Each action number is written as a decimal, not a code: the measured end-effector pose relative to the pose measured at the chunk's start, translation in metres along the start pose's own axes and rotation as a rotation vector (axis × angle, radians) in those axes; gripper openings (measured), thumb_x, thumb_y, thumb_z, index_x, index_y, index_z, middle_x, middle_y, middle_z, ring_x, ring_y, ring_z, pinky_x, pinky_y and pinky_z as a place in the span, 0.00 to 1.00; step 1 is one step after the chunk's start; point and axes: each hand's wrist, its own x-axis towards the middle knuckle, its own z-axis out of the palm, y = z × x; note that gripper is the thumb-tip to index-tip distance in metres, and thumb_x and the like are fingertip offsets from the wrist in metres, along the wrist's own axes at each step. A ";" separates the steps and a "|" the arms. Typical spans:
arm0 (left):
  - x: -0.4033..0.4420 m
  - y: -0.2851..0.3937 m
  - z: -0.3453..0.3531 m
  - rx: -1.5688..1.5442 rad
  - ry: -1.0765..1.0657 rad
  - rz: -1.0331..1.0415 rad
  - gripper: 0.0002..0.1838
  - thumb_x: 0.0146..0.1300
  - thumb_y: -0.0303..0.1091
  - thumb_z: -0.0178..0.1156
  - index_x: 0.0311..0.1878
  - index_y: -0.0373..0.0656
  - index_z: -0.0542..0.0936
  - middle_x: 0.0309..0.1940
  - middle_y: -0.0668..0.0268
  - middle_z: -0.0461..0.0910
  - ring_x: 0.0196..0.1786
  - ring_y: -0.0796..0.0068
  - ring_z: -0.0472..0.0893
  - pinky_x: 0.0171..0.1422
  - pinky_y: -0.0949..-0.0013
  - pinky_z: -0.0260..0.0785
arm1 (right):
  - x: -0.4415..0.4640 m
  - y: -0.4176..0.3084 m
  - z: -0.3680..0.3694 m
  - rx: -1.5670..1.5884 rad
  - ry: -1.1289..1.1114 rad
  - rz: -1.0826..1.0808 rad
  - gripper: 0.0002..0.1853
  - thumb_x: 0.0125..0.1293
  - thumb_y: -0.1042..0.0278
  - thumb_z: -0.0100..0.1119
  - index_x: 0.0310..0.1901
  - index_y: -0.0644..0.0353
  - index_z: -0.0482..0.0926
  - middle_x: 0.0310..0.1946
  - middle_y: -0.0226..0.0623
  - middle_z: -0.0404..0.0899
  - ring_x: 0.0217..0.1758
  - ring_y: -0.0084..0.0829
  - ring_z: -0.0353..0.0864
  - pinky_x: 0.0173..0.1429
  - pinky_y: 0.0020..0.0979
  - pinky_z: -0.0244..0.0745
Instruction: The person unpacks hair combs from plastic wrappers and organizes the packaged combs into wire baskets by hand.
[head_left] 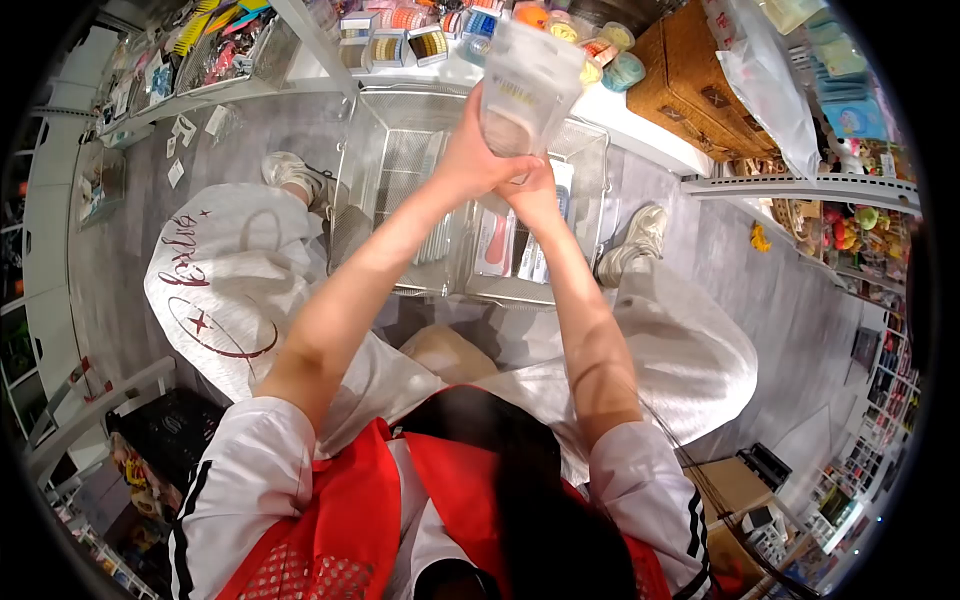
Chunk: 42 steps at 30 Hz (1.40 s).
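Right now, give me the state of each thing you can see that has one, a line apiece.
Left hand: closed around the package's side.
Right hand: at the package's lower end, fingers mostly hidden.
Translucent package: held up, slightly blurred.
Wire basket: open-topped, partly filled.
Pink-printed package: inside the basket.
Brown woven box: looks shut.
White plastic bag: crumpled.
Yellow item: lying on the floor.
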 end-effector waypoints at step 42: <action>-0.167 -0.081 -0.062 1.202 -0.650 -0.359 0.41 0.52 0.47 0.61 0.65 0.40 0.54 0.62 0.52 0.60 0.62 0.57 0.64 0.59 0.58 0.62 | -0.066 -0.086 -0.046 0.927 0.066 0.663 0.26 0.50 0.61 0.61 0.48 0.68 0.70 0.39 0.43 0.78 0.38 0.36 0.79 0.43 0.33 0.76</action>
